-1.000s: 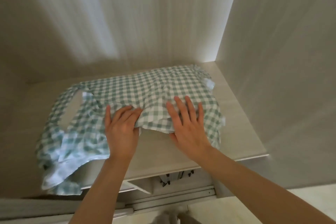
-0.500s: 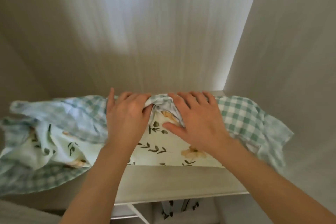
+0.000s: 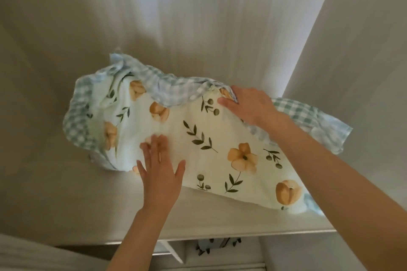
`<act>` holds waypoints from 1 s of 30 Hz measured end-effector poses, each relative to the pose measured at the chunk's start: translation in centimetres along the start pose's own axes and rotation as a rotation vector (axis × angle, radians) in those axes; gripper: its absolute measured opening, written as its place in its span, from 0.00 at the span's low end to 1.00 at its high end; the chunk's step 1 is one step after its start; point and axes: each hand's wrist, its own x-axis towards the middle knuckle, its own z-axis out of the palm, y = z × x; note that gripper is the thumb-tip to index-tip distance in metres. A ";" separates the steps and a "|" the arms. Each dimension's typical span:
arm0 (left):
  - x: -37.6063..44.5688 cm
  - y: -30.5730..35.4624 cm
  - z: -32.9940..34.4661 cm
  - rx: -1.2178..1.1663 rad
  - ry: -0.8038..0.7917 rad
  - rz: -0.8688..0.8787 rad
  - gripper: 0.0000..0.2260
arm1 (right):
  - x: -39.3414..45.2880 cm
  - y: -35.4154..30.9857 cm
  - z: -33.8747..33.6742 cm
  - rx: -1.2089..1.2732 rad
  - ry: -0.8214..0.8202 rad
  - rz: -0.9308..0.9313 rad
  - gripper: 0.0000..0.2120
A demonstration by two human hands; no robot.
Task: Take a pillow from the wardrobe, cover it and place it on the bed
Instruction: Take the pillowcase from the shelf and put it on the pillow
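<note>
I am looking up into the wardrobe (image 3: pixel 220 17), its pale walls closing around a single shelf (image 3: pixel 66 193) whose front edge runs across the bottom of my view. On that shelf lies the floral fabric (image 3: pixel 220 145), cream with orange flowers and green sprigs; I take it for the pillow or a piece lying over it, though I cannot tell which. It sits slantwise, with its near right corner already past the shelf's front edge. A green checked cloth (image 3: pixel 167 92) is bunched along its far side and trails off to the right.

My right hand (image 3: pixel 248 105) is closed on the far edge, pinching the checked cloth and the floral fabric together. My left hand (image 3: pixel 160 171) lies flat with fingers spread on the near part of the floral surface, gripping nothing.

The main risk, as I judge it, is the overhanging corner: a pull from the right hand alone could slide the whole bundle off the shelf and past me, since the left only presses. Next, the two fabrics are tangled, so drawing one may drag the other out and leave it draped over my arm. Smaller still, the pinch is on loose folds, which could slip free partway and let the bundle sag.
</note>
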 end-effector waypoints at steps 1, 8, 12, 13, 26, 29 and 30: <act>-0.4 -0.5 0.5 -0.050 -0.047 -0.078 0.36 | -0.1 0.5 0.3 0.066 -0.037 0.035 0.32; -1.9 -1.7 1.9 -0.265 -0.049 -0.302 0.39 | -6.9 4.0 9.2 0.439 -0.274 0.281 0.25; -2.8 -2.2 2.2 -0.337 -0.022 -0.358 0.43 | -9.7 4.9 12.3 0.480 -0.296 0.451 0.30; -3.0 -2.2 2.4 -0.389 -0.028 -0.403 0.45 | -10.0 4.9 12.4 0.456 -0.286 0.471 0.30; -5.9 -2.1 2.8 -0.553 -0.108 -0.762 0.54 | -10.6 0.1 13.9 -0.085 -0.107 0.066 0.28; -6.8 -1.2 3.0 -0.629 -0.160 -0.898 0.56 | -10.8 0.9 14.1 -0.124 -0.185 0.240 0.34; -7.1 -0.8 3.1 -0.677 -0.156 -0.928 0.57 | -11.0 1.1 14.1 -0.121 -0.219 0.283 0.36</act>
